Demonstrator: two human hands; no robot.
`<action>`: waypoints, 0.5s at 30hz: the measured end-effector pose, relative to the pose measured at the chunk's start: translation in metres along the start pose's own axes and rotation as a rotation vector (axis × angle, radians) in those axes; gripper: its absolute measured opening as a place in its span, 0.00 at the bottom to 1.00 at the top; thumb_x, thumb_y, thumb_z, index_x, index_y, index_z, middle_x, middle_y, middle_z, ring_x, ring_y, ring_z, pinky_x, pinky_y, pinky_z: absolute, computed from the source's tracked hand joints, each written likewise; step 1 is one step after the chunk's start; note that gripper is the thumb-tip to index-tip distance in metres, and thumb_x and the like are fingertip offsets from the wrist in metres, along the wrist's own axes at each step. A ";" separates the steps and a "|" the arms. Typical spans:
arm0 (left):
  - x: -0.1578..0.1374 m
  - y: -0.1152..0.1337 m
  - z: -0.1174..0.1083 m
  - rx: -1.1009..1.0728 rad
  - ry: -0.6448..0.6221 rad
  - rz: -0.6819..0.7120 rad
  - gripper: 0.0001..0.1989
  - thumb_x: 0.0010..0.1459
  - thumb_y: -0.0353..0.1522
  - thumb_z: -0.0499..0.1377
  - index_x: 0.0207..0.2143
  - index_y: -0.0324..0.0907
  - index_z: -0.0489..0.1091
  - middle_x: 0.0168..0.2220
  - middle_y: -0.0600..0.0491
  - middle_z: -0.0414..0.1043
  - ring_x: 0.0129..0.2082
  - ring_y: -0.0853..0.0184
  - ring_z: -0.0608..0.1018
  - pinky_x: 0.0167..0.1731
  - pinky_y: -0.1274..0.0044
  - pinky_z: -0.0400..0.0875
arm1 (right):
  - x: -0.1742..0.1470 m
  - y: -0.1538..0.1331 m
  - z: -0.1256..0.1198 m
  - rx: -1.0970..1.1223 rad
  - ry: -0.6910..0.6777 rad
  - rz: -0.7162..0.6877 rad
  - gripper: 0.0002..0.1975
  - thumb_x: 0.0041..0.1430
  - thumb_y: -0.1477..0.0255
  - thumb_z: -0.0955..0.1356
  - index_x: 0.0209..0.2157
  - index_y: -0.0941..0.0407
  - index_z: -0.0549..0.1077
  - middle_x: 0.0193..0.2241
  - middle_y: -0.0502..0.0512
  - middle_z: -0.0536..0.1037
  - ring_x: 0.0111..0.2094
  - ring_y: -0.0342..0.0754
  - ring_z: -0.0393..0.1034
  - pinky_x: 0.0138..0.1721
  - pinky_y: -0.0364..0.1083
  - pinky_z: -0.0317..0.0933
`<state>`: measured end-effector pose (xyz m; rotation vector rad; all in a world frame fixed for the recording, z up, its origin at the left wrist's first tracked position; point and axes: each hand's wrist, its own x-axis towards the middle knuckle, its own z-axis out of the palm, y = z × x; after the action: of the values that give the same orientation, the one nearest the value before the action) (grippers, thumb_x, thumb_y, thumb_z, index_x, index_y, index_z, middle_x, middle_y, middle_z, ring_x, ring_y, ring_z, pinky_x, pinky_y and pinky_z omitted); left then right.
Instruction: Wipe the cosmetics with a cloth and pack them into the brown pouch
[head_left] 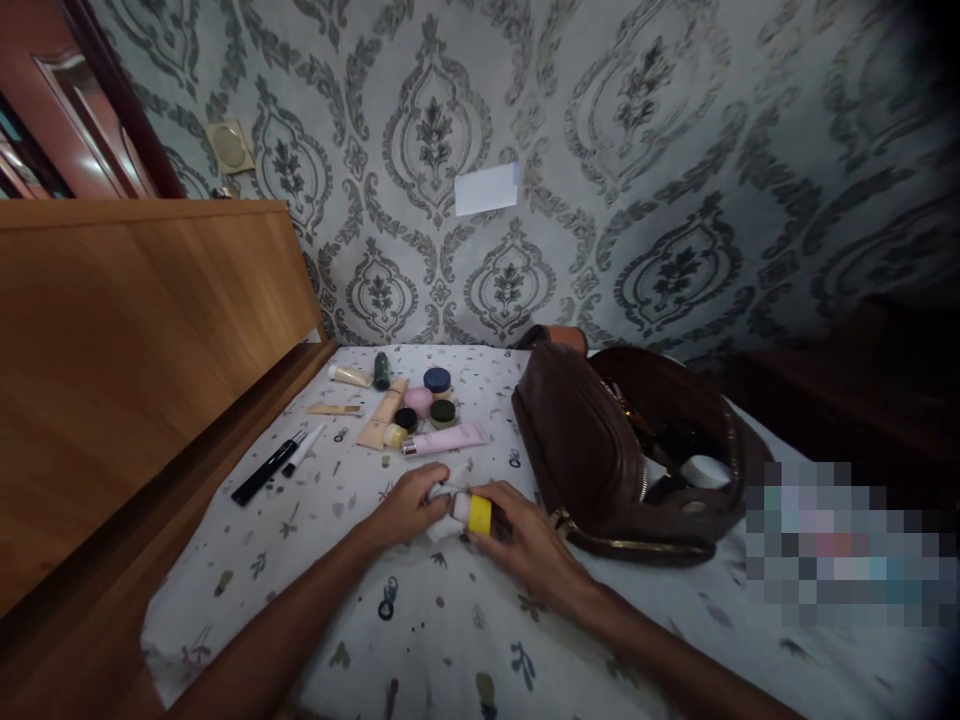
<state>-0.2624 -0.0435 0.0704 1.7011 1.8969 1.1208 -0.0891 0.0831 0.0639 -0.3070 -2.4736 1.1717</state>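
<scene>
Over the patterned sheet, my right hand (525, 535) grips a small white bottle with a yellow end (480, 514), lying sideways between thumb and fingers. My left hand (411, 505) is closed on a crumpled white cloth or wipe (444, 530), which touches the bottle's pale end. Just beyond my hands lies a pink tube (446, 440) with a silvery cap. Behind it are a small yellow-lidded jar (394, 435), a black-lidded jar (406, 419), a pink jar (418, 402), a dark green-lidded jar (442, 412) and a blue-lidded jar (437, 380).
A brown leather bag (592, 450) stands unzipped at the right, with a white round item (706, 472) inside. To the left lie a peach tube (384, 412), a cream tube (350, 376), a green bottle (381, 371) and a black stick (266, 472). A wooden panel (150, 300) borders the left side.
</scene>
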 end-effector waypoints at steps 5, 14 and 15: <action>-0.001 0.001 -0.001 0.005 -0.001 -0.006 0.09 0.57 0.33 0.53 0.27 0.44 0.54 0.27 0.58 0.56 0.29 0.68 0.63 0.30 0.76 0.55 | -0.006 0.018 0.009 -0.006 0.053 -0.065 0.21 0.54 0.70 0.70 0.51 0.57 0.73 0.47 0.62 0.76 0.51 0.57 0.70 0.52 0.55 0.64; -0.003 0.005 -0.001 -0.006 0.004 -0.011 0.09 0.58 0.33 0.54 0.27 0.43 0.55 0.28 0.58 0.56 0.29 0.69 0.63 0.30 0.76 0.56 | -0.006 0.012 0.005 0.015 0.071 -0.044 0.21 0.52 0.71 0.71 0.49 0.55 0.74 0.46 0.60 0.77 0.49 0.57 0.72 0.51 0.56 0.66; -0.003 0.004 -0.001 -0.003 0.015 -0.016 0.09 0.58 0.33 0.54 0.27 0.43 0.55 0.27 0.58 0.56 0.29 0.69 0.63 0.30 0.76 0.56 | -0.006 0.011 0.005 0.022 0.074 -0.034 0.20 0.52 0.72 0.72 0.49 0.56 0.74 0.45 0.60 0.77 0.48 0.56 0.72 0.50 0.55 0.66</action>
<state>-0.2593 -0.0469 0.0735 1.6779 1.9134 1.1333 -0.0853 0.0845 0.0516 -0.2956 -2.3915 1.1515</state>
